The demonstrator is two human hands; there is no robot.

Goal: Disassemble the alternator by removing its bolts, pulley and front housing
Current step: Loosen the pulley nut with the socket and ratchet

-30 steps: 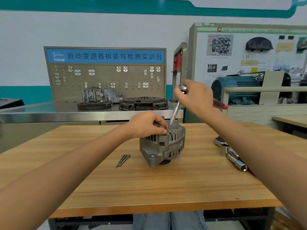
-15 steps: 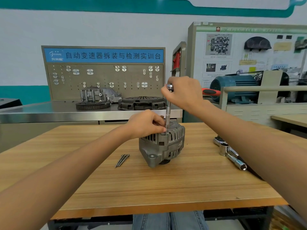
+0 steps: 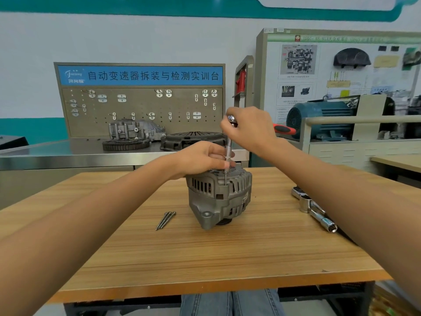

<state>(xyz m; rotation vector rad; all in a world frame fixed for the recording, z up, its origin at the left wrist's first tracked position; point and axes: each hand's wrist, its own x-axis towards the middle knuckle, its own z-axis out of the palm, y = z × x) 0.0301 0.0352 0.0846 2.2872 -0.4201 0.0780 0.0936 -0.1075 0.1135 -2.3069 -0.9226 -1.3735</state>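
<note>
A grey alternator (image 3: pixel 222 197) stands on the wooden table (image 3: pixel 205 254), pulley end down. My left hand (image 3: pixel 200 158) rests on its top and pinches the lower part of a thin extension bar (image 3: pixel 228 145) that stands nearly upright into the housing. My right hand (image 3: pixel 249 128) grips the head of a ratchet wrench above it; the red and black handle (image 3: pixel 284 128) sticks out to the right. Three long removed bolts (image 3: pixel 165 220) lie together on the table left of the alternator.
A second ratchet with sockets (image 3: pixel 315 208) lies on the table at the right, partly under my right forearm. Behind the table stands a steel bench (image 3: pixel 68 153) with a gearbox housing, a ring gear and a clutch cover. A blue motor (image 3: pixel 319 119) sits at the back right.
The ratchet and extension bar went from tilted right to nearly upright. My right hand moved left, over the alternator. My left hand stayed on top of the housing.
</note>
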